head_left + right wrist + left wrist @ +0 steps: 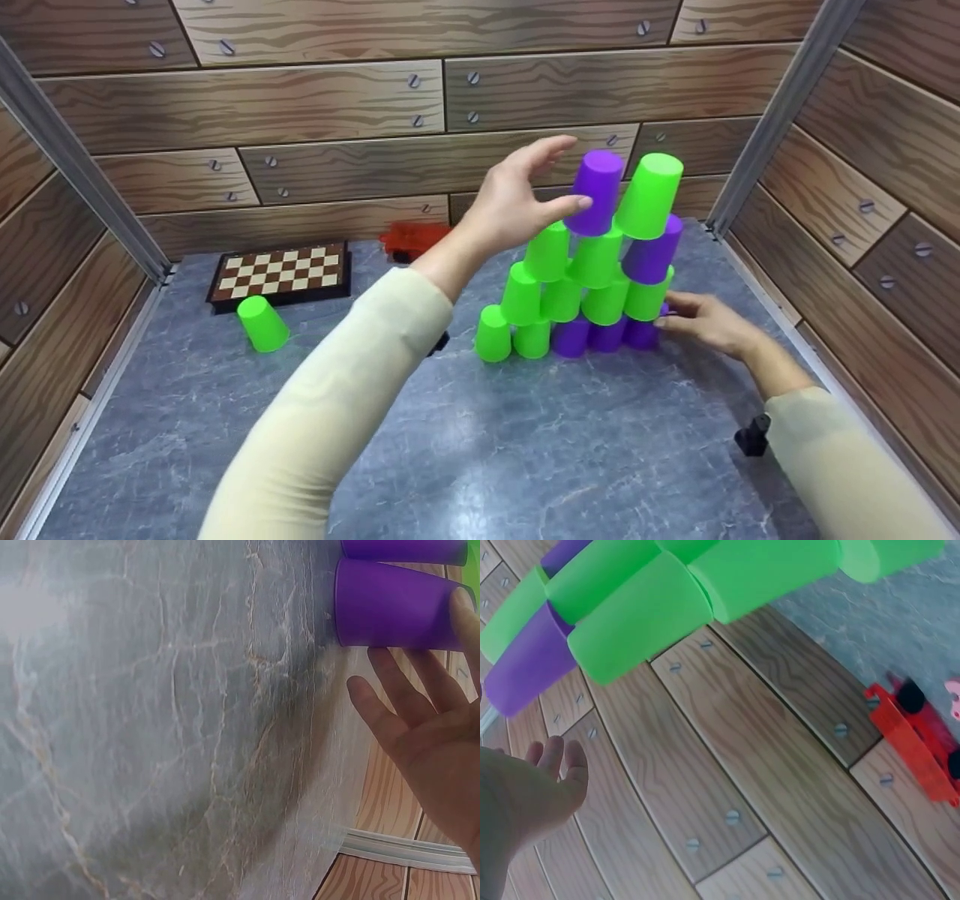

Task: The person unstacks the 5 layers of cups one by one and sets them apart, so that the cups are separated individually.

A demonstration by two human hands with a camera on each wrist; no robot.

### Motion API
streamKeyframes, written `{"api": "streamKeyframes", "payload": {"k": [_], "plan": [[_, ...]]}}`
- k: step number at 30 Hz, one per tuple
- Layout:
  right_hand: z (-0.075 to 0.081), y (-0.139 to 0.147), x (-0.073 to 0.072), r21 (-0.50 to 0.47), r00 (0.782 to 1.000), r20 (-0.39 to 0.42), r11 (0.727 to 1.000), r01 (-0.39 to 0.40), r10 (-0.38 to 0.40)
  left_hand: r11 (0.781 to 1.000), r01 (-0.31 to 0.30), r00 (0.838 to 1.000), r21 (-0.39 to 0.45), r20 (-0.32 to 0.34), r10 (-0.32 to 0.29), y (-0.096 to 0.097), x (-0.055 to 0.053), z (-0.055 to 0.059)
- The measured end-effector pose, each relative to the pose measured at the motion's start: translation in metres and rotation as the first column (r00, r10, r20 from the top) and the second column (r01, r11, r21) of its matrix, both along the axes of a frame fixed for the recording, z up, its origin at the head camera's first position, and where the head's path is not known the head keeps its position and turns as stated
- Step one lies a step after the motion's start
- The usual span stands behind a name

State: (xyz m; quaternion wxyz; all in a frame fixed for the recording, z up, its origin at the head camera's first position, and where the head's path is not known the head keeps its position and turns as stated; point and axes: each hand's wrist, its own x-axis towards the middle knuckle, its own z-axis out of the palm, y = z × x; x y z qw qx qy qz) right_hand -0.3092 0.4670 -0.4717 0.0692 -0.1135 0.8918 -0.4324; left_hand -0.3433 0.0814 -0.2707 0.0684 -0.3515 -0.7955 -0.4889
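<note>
Green and purple cups stand upside down in a stepped wall of several rows, with a purple cup (601, 180) and a green cup (652, 196) on top. My left hand (514, 196) is beside the top purple cup, fingers spread and thumb overlapping its side in the head view. In the left wrist view, that hand (536, 791) shows a gap from the cups. Low at the wall's right end, my right hand (709, 322) is at the last purple cup (397, 607) of the bottom row. Its thumb lies against the cup near its base, the other fingers extended alongside.
A lone green cup (262, 324) stands upside down at the left, before a checkered game board (277, 274). Behind my left forearm is a red toy vehicle (416, 238). Wood-patterned walls (337, 97) enclose the grey marbled table (525, 450) at the back and sides.
</note>
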Motion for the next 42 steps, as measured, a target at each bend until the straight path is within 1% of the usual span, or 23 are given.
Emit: {"api": "streamKeyframes", "payload": {"k": [2, 6, 9, 12, 19, 23, 27, 31, 35, 37, 40, 42], "plan": [[0.001, -0.001, -0.001, -0.004, 1.0, -0.001, 1.0, 0.005, -0.005, 1.0, 0.016, 1.0, 0.002, 0.007, -0.016, 0.006, -0.001, 0.0], [0.003, -0.002, -0.003, -0.026, 1.0, 0.002, 1.0, -0.002, 0.002, 0.999, 0.035, 0.999, 0.038, 0.019, -0.036, 0.018, -0.002, 0.0], [0.002, -0.003, -0.004, -0.058, 1.0, 0.008, 0.998, -0.014, 0.014, 0.998, 0.034, 0.999, 0.045, 0.018, -0.035, 0.023, -0.001, -0.002], [0.002, -0.003, -0.004, -0.09, 1.0, 0.014, 0.996, -0.021, 0.023, 0.999, 0.024, 1.0, 0.033, 0.013, -0.024, 0.027, 0.0, -0.004], [0.002, -0.007, -0.005, -0.062, 1.0, 0.004, 0.998, -0.015, 0.016, 1.0, -0.012, 1.0, 0.009, 0.007, 0.012, 0.027, -0.002, -0.009], [0.002, -0.008, -0.006, -0.061, 1.0, 0.002, 0.998, -0.025, 0.025, 0.999, -0.02, 1.0, 0.042, -0.009, 0.021, 0.025, -0.001, -0.011], [0.002, -0.008, -0.005, -0.068, 0.999, 0.006, 0.997, -0.034, 0.035, 0.996, -0.017, 0.999, 0.092, -0.041, 0.021, 0.021, 0.002, -0.01], [0.002, -0.007, -0.002, -0.056, 0.999, 0.023, 0.998, -0.023, 0.024, 0.991, -0.01, 0.999, 0.134, -0.05, 0.017, 0.008, 0.005, -0.006], [0.002, -0.005, -0.001, -0.031, 1.0, 0.021, 0.999, -0.014, 0.015, 0.985, -0.011, 1.0, 0.172, -0.014, 0.013, -0.015, 0.009, 0.0], [0.001, -0.004, 0.0, -0.021, 1.0, 0.013, 1.0, -0.012, 0.012, 0.981, -0.006, 1.0, 0.194, -0.009, 0.008, -0.03, 0.01, 0.001], [0.0, -0.001, 0.0, -0.015, 1.0, 0.003, 1.0, -0.014, 0.014, 0.975, -0.009, 0.999, 0.223, -0.028, 0.015, -0.053, 0.013, -0.003], [0.0, 0.0, 0.001, -0.013, 1.0, 0.003, 1.0, -0.012, 0.012, 0.975, -0.025, 0.999, 0.223, -0.039, 0.035, -0.07, 0.015, -0.007]]}}
